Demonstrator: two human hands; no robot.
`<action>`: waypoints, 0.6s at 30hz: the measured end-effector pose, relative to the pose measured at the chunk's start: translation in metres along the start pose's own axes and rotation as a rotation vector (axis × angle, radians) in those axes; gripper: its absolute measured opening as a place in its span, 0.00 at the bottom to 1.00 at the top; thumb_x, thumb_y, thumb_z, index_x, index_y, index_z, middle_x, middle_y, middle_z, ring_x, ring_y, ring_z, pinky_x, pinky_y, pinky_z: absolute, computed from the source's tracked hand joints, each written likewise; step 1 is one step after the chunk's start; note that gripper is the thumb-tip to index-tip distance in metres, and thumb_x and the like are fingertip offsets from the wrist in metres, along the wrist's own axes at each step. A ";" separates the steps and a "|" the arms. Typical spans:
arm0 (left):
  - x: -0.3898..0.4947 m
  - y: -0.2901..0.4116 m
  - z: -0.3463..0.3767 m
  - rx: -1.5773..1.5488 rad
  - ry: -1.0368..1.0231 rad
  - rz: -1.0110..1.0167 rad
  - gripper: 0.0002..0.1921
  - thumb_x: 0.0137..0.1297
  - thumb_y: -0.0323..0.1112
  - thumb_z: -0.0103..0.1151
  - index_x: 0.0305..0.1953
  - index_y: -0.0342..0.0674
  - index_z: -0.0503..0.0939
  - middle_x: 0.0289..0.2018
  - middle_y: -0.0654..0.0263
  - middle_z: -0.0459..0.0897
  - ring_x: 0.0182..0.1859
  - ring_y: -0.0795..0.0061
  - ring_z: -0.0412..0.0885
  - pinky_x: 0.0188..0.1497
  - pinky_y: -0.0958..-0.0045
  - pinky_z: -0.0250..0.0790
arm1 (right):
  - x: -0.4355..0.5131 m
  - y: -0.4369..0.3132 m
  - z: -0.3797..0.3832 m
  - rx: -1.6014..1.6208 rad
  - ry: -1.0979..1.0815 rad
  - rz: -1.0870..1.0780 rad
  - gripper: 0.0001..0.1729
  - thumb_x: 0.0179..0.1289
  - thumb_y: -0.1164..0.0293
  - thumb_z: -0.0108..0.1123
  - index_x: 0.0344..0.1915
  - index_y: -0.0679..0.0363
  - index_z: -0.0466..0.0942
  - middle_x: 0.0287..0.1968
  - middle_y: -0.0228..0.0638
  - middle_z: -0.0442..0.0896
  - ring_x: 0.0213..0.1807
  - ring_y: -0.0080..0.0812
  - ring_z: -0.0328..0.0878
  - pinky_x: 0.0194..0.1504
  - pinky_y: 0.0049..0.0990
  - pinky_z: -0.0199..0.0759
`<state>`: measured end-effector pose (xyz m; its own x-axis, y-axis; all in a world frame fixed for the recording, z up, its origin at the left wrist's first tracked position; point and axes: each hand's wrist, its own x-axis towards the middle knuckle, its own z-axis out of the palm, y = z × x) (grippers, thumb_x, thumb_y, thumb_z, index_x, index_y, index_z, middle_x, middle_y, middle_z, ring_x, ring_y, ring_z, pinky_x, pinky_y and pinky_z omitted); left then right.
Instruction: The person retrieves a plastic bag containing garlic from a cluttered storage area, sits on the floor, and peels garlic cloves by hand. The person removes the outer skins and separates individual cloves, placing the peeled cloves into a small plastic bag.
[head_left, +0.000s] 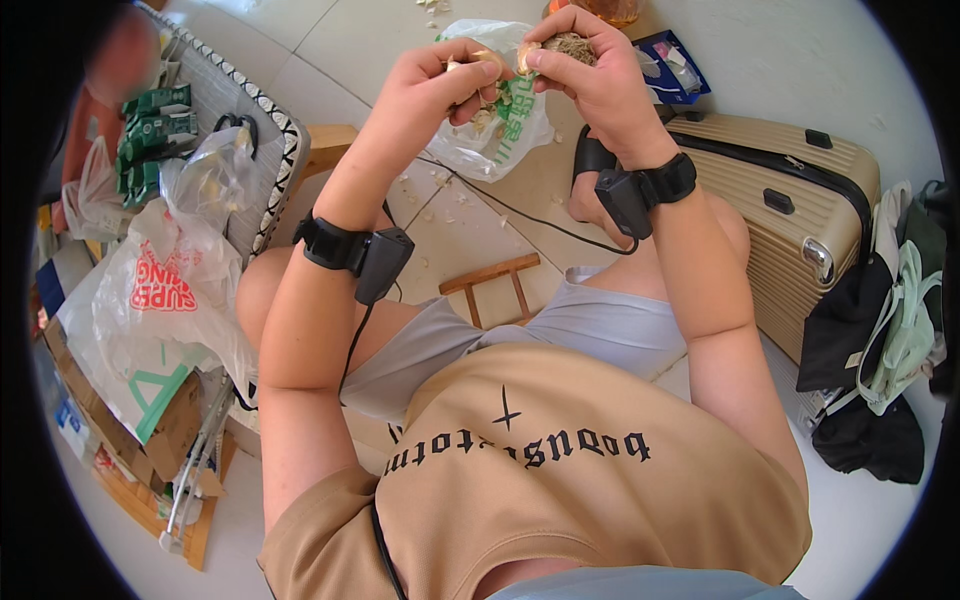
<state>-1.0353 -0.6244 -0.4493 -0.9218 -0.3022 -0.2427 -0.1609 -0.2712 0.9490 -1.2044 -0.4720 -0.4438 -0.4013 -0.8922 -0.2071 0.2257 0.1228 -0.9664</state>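
Note:
My left hand (454, 82) is raised over a white plastic bag with green print (536, 124), with pale garlic pieces (487, 58) between its thumb and fingers. Right beside it, my right hand (600, 75) grips a garlic bulb (571, 48) whose dry roots face up. Its thumb and forefinger also pinch a garlic clove (527, 57). The two hands are close together, and it is hard to tell whether they touch. Garlic skins (484, 124) lie in the open bag below, and loose flakes (461, 199) are scattered over the tiled floor.
A beige ribbed suitcase (780, 161) stands on the right, near a blue box (679, 71). Plastic bags (176, 262) and green packets (157, 127) crowd the left side. A small wooden frame (491, 281) shows between my legs. A black cable (517, 206) crosses the floor.

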 end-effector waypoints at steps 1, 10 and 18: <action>0.000 -0.001 0.001 -0.104 -0.024 -0.004 0.17 0.77 0.45 0.56 0.48 0.35 0.84 0.35 0.69 0.83 0.30 0.83 0.74 0.30 0.81 0.61 | 0.000 -0.002 -0.002 -0.006 0.002 0.010 0.17 0.69 0.80 0.65 0.57 0.65 0.77 0.48 0.36 0.86 0.47 0.24 0.84 0.49 0.26 0.81; -0.005 -0.009 0.019 -0.679 0.041 -0.316 0.20 0.79 0.50 0.52 0.54 0.39 0.81 0.44 0.65 0.86 0.44 0.76 0.84 0.36 0.79 0.76 | -0.007 -0.014 0.011 -0.402 -0.117 -0.298 0.13 0.69 0.72 0.70 0.51 0.62 0.82 0.42 0.28 0.84 0.44 0.18 0.83 0.46 0.18 0.77; -0.003 -0.009 0.007 -0.774 -0.053 -0.246 0.13 0.79 0.41 0.54 0.49 0.37 0.80 0.45 0.64 0.83 0.44 0.79 0.82 0.38 0.82 0.76 | -0.004 -0.018 0.005 0.416 -0.173 -0.039 0.22 0.68 0.82 0.56 0.62 0.70 0.74 0.52 0.41 0.84 0.55 0.30 0.83 0.62 0.31 0.77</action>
<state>-1.0338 -0.6145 -0.4554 -0.9104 -0.1138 -0.3978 -0.0890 -0.8851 0.4569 -1.2026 -0.4729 -0.4252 -0.2704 -0.9566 -0.1089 0.5648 -0.0661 -0.8226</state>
